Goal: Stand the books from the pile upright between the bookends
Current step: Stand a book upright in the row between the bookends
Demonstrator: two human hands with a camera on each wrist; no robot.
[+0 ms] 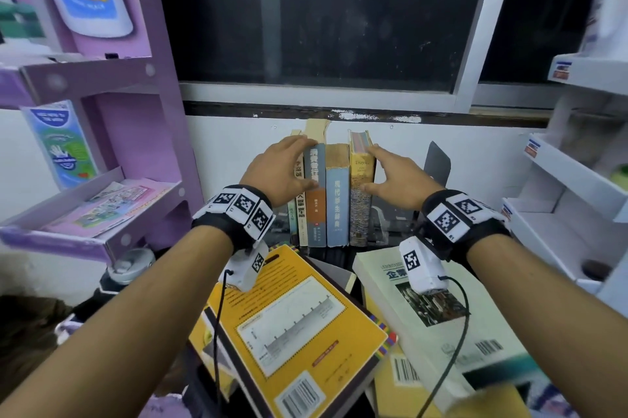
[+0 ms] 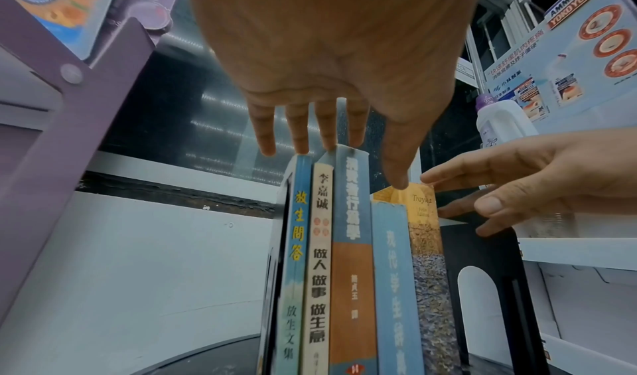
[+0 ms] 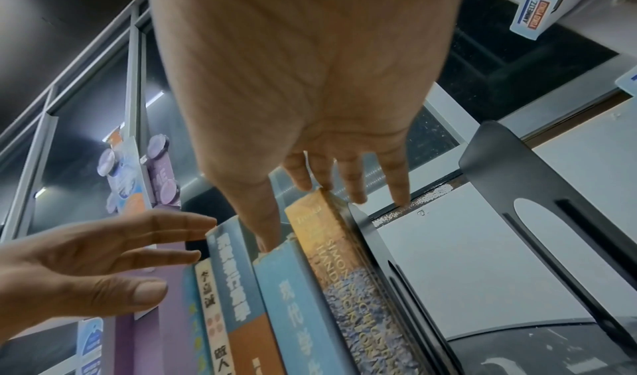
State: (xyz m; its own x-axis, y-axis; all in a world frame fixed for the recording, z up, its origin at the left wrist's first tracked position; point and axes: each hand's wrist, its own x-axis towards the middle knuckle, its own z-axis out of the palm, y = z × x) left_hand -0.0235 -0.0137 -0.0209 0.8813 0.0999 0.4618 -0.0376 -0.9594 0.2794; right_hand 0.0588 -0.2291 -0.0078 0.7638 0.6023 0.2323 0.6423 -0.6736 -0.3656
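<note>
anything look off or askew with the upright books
Yes. The light blue-spined book has a frayed, chipped spine top. The row stands uneven in height, and the black metal bookend on the right stands apart from the yellow-topped book, leaving a gap.

A dark desk (image 1: 339,261) fills the lower middle of the frame. At its far edge a row of books (image 1: 326,193) stands upright beside a black bookend (image 1: 436,162). Nearer, a yellow book (image 1: 292,322) and a pale green book (image 1: 441,309) lie flat.
</note>
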